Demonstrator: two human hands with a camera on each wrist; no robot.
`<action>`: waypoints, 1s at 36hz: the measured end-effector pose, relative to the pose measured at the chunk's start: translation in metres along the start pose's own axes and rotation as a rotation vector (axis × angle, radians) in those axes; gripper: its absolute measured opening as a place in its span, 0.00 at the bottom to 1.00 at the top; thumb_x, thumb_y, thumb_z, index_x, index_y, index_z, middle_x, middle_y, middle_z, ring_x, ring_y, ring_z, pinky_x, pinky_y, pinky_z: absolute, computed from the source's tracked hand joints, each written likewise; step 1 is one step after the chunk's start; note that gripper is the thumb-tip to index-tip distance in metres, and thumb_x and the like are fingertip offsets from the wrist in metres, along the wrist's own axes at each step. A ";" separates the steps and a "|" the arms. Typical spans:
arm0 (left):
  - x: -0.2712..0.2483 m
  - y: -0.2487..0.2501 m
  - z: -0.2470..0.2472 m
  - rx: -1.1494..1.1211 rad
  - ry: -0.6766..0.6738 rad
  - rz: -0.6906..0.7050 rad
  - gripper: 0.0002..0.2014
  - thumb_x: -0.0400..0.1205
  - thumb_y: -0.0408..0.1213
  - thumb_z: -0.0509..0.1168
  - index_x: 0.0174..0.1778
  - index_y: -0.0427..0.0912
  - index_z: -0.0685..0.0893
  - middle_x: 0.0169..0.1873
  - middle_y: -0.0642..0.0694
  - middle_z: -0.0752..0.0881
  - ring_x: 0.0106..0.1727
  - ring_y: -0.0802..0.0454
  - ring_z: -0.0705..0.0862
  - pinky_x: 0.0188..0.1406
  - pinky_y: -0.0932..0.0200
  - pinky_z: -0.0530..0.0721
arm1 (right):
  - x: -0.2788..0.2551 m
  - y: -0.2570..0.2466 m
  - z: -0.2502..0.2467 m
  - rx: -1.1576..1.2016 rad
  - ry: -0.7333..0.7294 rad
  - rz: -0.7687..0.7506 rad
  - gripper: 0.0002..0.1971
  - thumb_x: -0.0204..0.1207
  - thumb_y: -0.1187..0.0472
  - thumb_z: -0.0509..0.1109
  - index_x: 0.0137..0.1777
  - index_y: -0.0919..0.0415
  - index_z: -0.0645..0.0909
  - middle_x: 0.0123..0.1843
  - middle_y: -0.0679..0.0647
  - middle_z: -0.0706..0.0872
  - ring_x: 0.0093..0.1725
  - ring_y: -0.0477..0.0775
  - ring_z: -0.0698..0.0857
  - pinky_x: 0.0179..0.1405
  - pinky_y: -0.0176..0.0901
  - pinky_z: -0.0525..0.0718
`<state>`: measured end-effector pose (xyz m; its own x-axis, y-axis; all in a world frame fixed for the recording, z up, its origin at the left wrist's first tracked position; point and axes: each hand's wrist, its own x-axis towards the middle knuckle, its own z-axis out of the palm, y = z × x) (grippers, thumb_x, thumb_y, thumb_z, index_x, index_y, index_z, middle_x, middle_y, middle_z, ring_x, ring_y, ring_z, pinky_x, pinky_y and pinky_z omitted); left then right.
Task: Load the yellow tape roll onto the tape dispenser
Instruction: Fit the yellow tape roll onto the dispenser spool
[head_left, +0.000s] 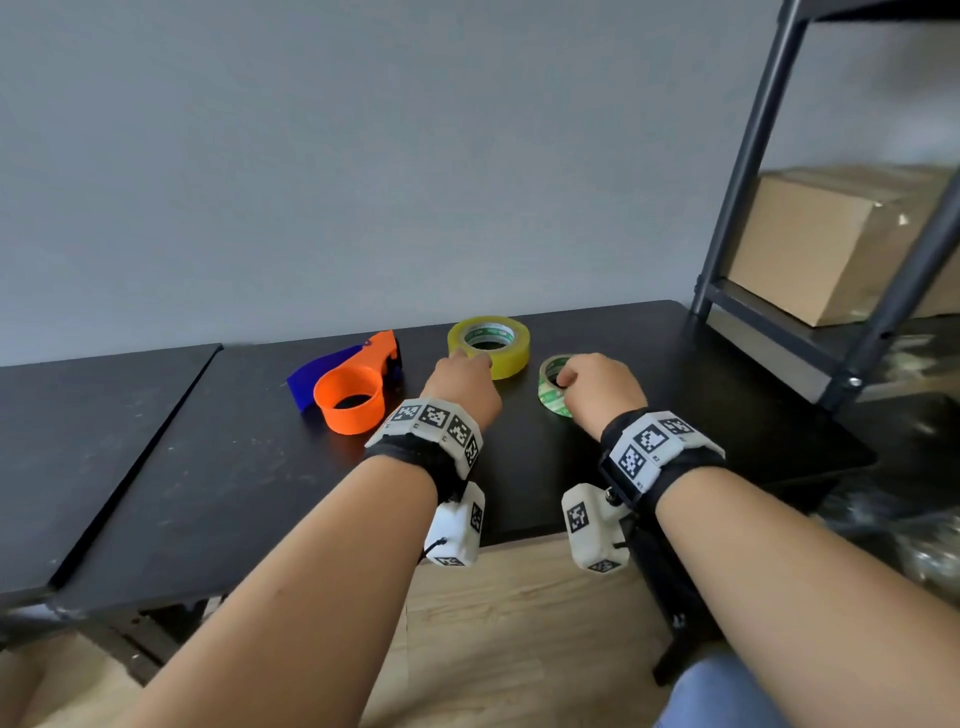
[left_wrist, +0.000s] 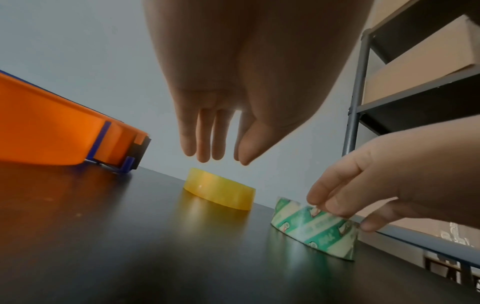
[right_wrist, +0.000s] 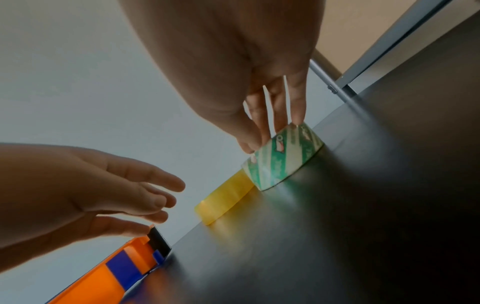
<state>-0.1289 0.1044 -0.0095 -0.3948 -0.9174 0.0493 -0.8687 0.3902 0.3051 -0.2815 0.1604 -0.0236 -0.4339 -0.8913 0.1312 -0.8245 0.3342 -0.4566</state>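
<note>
Head view: left hand (head_left: 460, 387) fingers relaxed above yellow tape roll (head_left: 489, 346) — right hand (head_left: 597, 389) pinches green-patterned roll (head_left: 551, 388); print unreadable.

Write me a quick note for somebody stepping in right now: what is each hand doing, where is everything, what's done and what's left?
Left hand: open, fingers straight, hovering just short of the yellow tape roll, not gripping it.
Right hand: pinching the green patterned tape roll, tilted up on its edge on the black table.
Yellow roll lies flat at the table's back edge, between the orange and blue tape dispenser and the green roll.
Dispenser lies on its side, its orange hub bare.
Done: nothing loaded.
Left: grip the yellow roll, slide it onto the hub.
</note>
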 end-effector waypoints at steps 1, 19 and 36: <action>0.000 -0.002 0.000 0.006 0.004 -0.003 0.22 0.83 0.29 0.56 0.73 0.39 0.76 0.71 0.36 0.72 0.73 0.37 0.73 0.70 0.45 0.77 | 0.000 -0.002 0.000 -0.016 0.014 -0.007 0.17 0.77 0.67 0.61 0.57 0.53 0.87 0.60 0.58 0.88 0.61 0.65 0.84 0.59 0.53 0.84; 0.017 -0.061 -0.024 0.033 0.106 -0.065 0.20 0.83 0.30 0.58 0.72 0.40 0.77 0.70 0.38 0.77 0.72 0.40 0.75 0.70 0.49 0.76 | 0.035 -0.073 0.026 0.026 -0.094 -0.129 0.23 0.77 0.65 0.61 0.73 0.54 0.76 0.69 0.58 0.83 0.67 0.62 0.82 0.62 0.51 0.81; 0.027 -0.092 -0.028 -0.062 0.180 -0.077 0.23 0.80 0.26 0.59 0.72 0.40 0.79 0.68 0.38 0.79 0.72 0.40 0.74 0.65 0.50 0.76 | 0.051 -0.102 0.048 -0.336 -0.097 -0.201 0.20 0.78 0.64 0.61 0.70 0.60 0.82 0.68 0.54 0.85 0.66 0.53 0.84 0.64 0.48 0.83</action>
<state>-0.0513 0.0420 -0.0091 -0.2633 -0.9456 0.1911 -0.8719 0.3180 0.3723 -0.2026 0.0663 -0.0125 -0.2290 -0.9685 0.0979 -0.9692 0.2176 -0.1152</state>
